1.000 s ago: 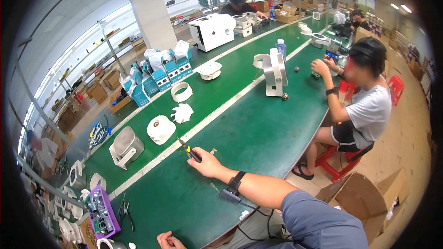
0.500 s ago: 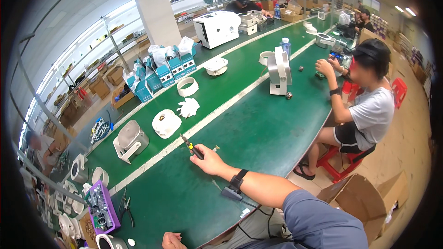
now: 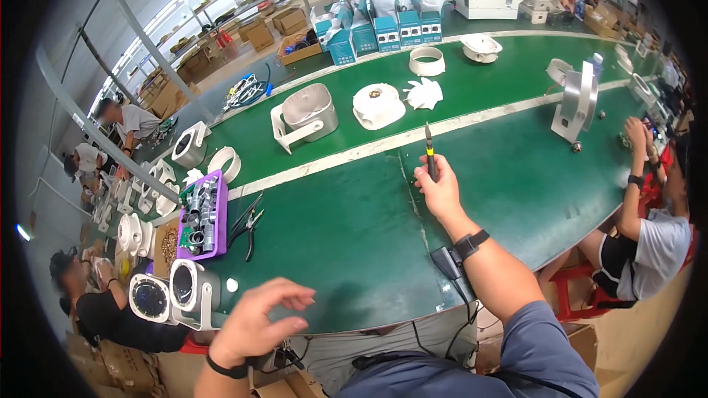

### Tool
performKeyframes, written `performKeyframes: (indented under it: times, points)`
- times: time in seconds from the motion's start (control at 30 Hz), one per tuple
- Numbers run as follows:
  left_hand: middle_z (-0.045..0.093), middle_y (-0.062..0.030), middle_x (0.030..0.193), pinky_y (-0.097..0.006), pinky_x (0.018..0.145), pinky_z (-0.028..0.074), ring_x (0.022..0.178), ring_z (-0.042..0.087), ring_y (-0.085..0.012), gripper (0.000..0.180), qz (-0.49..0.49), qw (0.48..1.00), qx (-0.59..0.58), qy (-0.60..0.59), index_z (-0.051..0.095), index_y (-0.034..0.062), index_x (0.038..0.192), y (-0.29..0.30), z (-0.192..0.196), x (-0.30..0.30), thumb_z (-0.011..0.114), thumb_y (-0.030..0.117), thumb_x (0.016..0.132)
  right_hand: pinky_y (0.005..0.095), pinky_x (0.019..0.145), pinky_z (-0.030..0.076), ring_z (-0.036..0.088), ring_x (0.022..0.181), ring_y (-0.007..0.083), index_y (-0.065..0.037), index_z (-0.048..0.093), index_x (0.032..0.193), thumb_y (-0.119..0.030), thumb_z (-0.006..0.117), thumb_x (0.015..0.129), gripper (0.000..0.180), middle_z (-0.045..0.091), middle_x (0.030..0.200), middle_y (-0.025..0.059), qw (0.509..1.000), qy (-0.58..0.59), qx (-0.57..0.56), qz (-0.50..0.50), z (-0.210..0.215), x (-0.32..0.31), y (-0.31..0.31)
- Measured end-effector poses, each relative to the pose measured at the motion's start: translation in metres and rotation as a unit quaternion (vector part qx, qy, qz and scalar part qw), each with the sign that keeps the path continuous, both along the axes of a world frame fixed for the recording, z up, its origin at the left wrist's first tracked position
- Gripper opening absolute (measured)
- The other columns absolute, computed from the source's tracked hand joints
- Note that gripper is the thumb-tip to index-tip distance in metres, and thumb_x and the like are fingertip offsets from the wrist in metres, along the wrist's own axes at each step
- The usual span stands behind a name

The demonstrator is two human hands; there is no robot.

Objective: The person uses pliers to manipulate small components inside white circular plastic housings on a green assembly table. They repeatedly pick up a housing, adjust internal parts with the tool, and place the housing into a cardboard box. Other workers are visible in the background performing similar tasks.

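Observation:
My right hand [image 3: 442, 191] grips a black and yellow screwdriver [image 3: 430, 153] upright over the green table [image 3: 354, 228], its tip pointing toward the white stripe. A dark band sits on that wrist. My left hand [image 3: 258, 322] hovers above the near table edge with fingers spread and nothing in it. Just left of it stands a white fan housing with a dark round front [image 3: 181, 295]. A small white piece [image 3: 231, 285] lies on the table between them.
A purple tray of metal parts [image 3: 200, 215] and pliers [image 3: 249, 225] lie to the left. White fan parts [image 3: 377, 105] and a white housing [image 3: 306, 112] sit beyond the stripe, teal boxes [image 3: 372, 29] farther back. A person sits at right [image 3: 649, 236]; others work at left.
The view has swung left and downward. My right hand has stood the screwdriver up, and my left hand has risen into view over the table edge with fingers spread.

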State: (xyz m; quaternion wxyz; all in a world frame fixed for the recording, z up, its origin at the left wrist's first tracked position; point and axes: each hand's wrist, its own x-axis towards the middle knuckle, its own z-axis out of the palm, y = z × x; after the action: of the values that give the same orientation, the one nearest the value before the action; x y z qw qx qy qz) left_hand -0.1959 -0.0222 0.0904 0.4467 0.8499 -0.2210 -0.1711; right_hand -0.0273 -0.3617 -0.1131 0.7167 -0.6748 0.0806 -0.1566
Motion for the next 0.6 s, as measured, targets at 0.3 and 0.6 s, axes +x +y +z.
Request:
performKeyframes:
  times: [0.3,0.6]
  points:
    - [0.066,-0.0135,0.119,-0.036,0.096,0.051,0.111,0.064,-0.0229,0.047,0.048,0.978,0.072,-0.187,0.06,0.0008,0.129,-0.095,-0.035,0.162,0.077,0.018,0.088,0.0296,0.071,0.051,0.059,0.074,0.0101,-0.003,0.063,0.115,-0.019,0.073,0.09,0.031,0.065,0.082,0.0018,0.999,0.0,-0.031,-0.041,-0.006,0.004,-0.008]
    - [0.058,-0.0218,0.13,-0.048,0.107,0.044,0.125,0.054,-0.0408,0.073,0.059,0.928,0.172,-0.325,0.05,0.0032,0.139,-0.209,-0.13,0.341,0.082,0.033,0.082,0.0306,0.072,0.052,0.061,0.075,0.012,-0.003,0.059,0.12,-0.019,0.072,0.092,0.035,0.065,0.085,0.0025,0.997,0.01,-0.032,-0.065,0.006,0.001,-0.002]
